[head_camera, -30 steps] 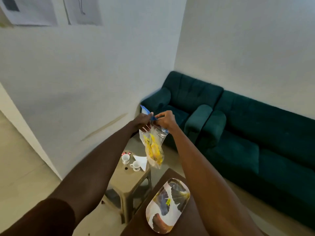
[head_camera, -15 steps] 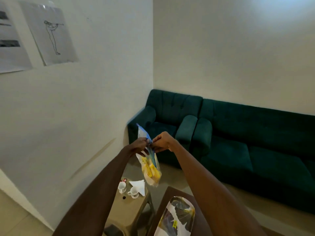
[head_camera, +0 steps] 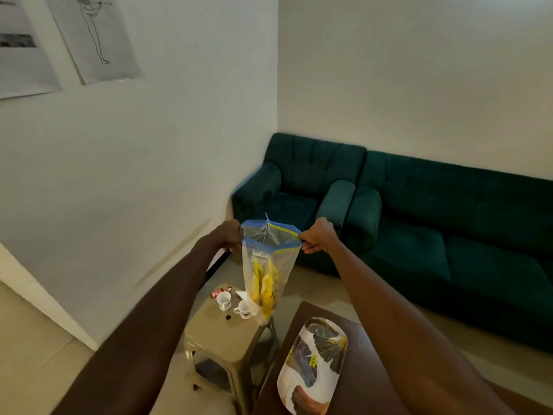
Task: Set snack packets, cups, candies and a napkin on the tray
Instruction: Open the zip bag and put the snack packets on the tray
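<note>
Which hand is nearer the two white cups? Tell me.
Left. The left hand grips the zip bag above the white cups; the right hand grips its far side.

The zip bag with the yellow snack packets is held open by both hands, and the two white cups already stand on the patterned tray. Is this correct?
Not quite. In the head view the zip bag is indeed held open by the left hand and the right hand, but the two white cups stand on the small beige stool, not on the patterned tray, which holds nothing.
</note>
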